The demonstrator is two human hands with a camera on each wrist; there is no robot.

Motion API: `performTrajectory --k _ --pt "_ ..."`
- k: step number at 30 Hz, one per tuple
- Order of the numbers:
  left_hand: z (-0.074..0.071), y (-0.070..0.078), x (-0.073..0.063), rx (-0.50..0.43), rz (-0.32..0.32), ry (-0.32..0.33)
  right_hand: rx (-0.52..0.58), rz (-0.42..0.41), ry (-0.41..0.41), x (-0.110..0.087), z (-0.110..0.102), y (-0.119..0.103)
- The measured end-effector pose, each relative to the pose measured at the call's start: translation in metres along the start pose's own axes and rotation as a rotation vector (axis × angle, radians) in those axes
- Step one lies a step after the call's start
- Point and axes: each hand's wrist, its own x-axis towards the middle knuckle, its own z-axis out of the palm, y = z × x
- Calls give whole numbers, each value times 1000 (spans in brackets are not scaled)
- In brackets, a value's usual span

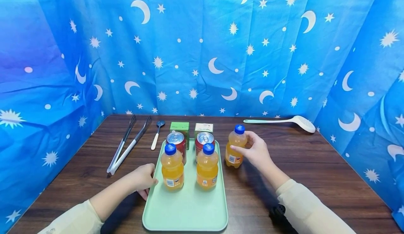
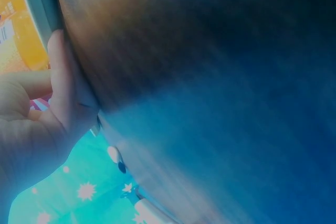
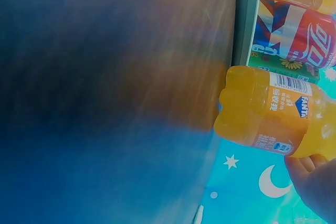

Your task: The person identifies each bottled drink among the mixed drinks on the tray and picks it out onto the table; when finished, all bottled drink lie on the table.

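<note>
My right hand (image 1: 257, 150) grips an orange soda bottle (image 1: 235, 153) with a blue cap, thumb on one side and fingers behind. The bottle is upright just right of the pale green tray (image 1: 186, 213), its base close to the tabletop. In the right wrist view, the bottle (image 3: 268, 111) shows its Fanta label. My left hand (image 1: 143, 179) holds the tray's left rim. On the tray, a left orange soda bottle (image 1: 172, 169) and a right one (image 1: 207, 169) stand in front of two red cans, the left can (image 1: 176, 139) and the right can (image 1: 205, 140).
Behind the cans stand a green box (image 1: 180, 126) and a paler box (image 1: 204, 126). Metal tongs (image 1: 129, 148) and a small spoon (image 1: 156, 136) lie to the left. At the back right lies a white slotted spoon (image 1: 301, 123). A starry blue curtain (image 1: 195, 45) surrounds the wooden table (image 1: 315, 178).
</note>
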Motion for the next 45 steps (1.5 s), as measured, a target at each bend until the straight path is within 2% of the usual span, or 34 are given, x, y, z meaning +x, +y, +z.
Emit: performTrajectory --k 11,24,35,45 --pt "0 0 0 0 -21 -3 0 0 -12 -1 2 1" --pt "1 0 1 3 -11 2 31 25 -8 -3 2 1" --pt "1 -2 1 -3 -11 0 24 47 -15 -2 2 -1" --pt "2 -1 2 -4 -14 -3 0 32 -16 -2 1 1"
